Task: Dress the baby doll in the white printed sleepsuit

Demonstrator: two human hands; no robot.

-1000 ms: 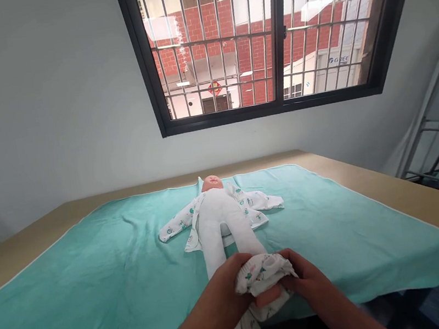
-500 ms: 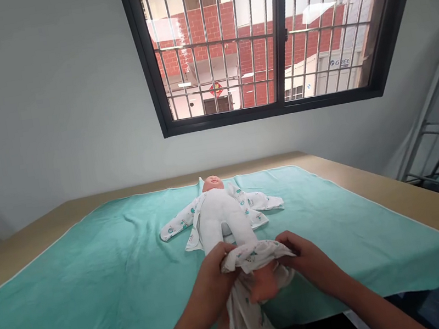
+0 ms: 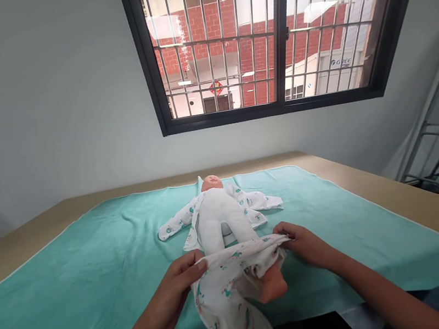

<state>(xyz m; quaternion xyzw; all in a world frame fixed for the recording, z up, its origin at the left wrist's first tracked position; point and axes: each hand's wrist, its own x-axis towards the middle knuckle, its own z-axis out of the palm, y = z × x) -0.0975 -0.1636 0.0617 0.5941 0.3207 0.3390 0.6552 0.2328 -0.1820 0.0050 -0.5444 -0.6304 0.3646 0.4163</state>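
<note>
Head view shows both hands at the near edge of the table [image 3: 393, 187], working a pair of patterned trousers [image 3: 227, 296] onto a doll [image 3: 219, 214] that lies on its back on a teal blanket [image 3: 95, 273], head toward the far wall. The left hand [image 3: 179, 279] pinches the left end of the waistband [image 3: 241, 250] between thumb and fingers. The right hand [image 3: 304, 242] grips the right end, so the band is stretched across the doll's legs just below its white body. One bare foot [image 3: 273, 286] sticks out on the near side.

The step in hand appears to be drawing the waistband up the legs. A further pull would likely call for both grips to hold firm and travel evenly toward the doll's hips, perhaps with the body lifted a little so the cloth can pass beneath it.

The doll's other foot is hidden under the fabric. Whether each leg sits in its own trouser leg cannot be told. The trouser legs hang over the near edge and are cut off by the frame. The fingertips under the band are covered. The doll's hands do not show beyond the spread sleeves of its open top [image 3: 173, 226].
</note>
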